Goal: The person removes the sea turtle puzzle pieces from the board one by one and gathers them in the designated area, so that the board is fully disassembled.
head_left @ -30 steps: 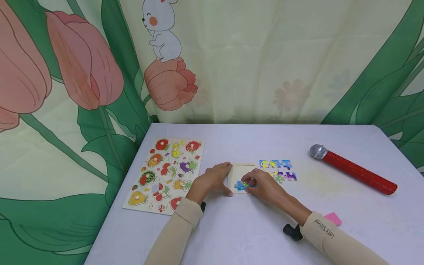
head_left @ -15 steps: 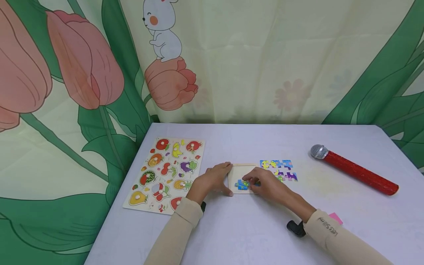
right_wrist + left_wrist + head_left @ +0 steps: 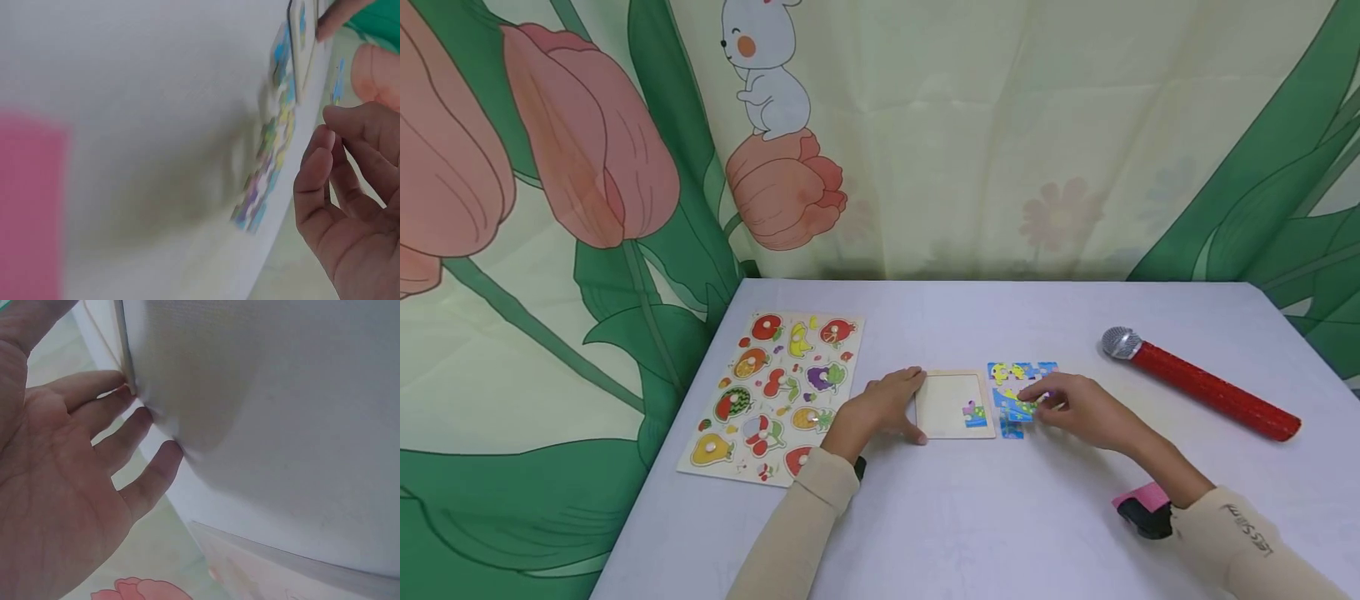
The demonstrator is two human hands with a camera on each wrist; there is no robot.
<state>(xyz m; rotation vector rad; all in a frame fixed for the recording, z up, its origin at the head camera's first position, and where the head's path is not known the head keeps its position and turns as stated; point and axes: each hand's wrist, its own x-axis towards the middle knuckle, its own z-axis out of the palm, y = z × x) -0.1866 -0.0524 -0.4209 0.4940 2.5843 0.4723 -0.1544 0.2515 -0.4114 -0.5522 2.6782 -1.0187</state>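
Note:
My left hand (image 3: 883, 407) rests along the left side of a shallow wooden puzzle tray (image 3: 951, 374), fingertips at its far corner and thumb at its near one. In the left wrist view, the fingers (image 3: 128, 437) are fairly straight and press on the table by the tray's edge. My right hand (image 3: 1086, 410) pinches a blue jigsaw piece (image 3: 339, 81) between thumb and fingertips, above the loose pieces to the tray's right. One pink, green and blue jigsaw piece (image 3: 975, 414) lies in the tray's near right corner.
Loose jigsaw pieces (image 3: 1000, 372) lie right of the tray, one blue piece (image 3: 1012, 430) nearest me. A fruit peg board (image 3: 737, 460) lies at left, a red microphone (image 3: 1213, 390) at right. Below the right wrist is a pink square (image 3: 1150, 497). A flowered curtain (image 3: 962, 150) hangs behind.
My right hand has moved right, from over the tray to above the loose pieces, holding a blue piece. The blue patch has gone from the tray's middle. The left hand stays put.

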